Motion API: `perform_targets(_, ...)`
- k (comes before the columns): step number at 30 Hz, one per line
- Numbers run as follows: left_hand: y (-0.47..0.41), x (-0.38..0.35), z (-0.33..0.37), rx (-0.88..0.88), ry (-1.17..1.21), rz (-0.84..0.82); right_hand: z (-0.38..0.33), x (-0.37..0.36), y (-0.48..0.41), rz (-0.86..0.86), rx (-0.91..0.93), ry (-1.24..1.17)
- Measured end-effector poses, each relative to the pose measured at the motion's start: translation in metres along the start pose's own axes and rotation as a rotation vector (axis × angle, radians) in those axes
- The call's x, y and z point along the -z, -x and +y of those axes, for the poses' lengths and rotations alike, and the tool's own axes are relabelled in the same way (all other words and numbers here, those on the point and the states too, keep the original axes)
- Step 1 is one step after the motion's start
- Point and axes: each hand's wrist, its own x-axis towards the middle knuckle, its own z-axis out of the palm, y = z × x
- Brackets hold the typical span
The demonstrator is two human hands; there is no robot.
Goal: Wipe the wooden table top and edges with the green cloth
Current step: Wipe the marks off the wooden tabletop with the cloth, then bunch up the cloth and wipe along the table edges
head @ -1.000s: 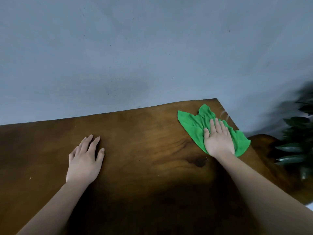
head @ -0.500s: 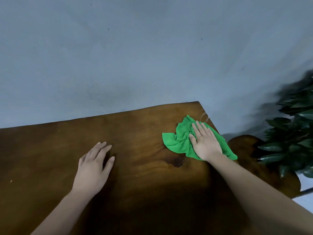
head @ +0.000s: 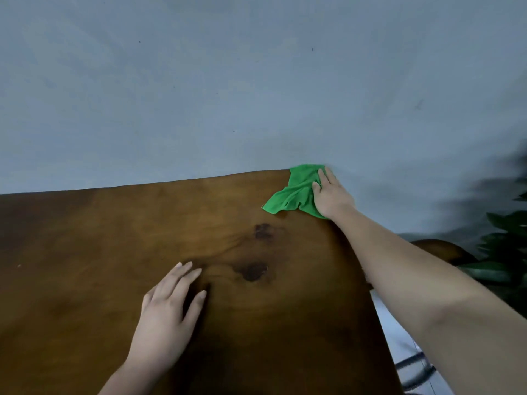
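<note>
The wooden table [head: 114, 252] fills the lower part of the head view, dark brown with two darker knots near its middle. A crumpled green cloth [head: 295, 192] lies at the table's far right corner, against the wall. My right hand [head: 330, 195] presses down on the cloth's right side, fingers reaching to the corner, arm stretched along the table's right edge. My left hand [head: 168, 312] rests flat on the table top nearer to me, fingers apart, holding nothing.
A grey-blue wall [head: 228, 95] rises directly behind the table's far edge. To the right of the table stand a dark leafy plant [head: 504, 252] and a rounded brown wooden piece [head: 439, 249]. Pale floor and a dark curved bar [head: 413, 366] show below my right arm.
My right hand has pushed the cloth away from me along the right edge into the far corner. My left hand has slid to the right on the table top.
</note>
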Motion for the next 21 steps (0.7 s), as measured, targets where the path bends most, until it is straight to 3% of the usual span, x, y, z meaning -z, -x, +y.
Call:
perform_targets(7, 0.007, -0.027, 0.059, -0.025, -0.007, -0.021, 0.030, -0.017, 0.073, 0.018, 0.089, -0.051)
perform_targets(14, 0.003, -0.049, 0.113, -0.089, 0.068, -0.060, 0.071, -0.049, 0.203, 0.082, 0.196, -0.060)
perform_targets(21, 0.023, -0.078, 0.179, -0.346, 0.126, -0.142, 0.106, -0.075, 0.332, 0.158, 0.246, -0.103)
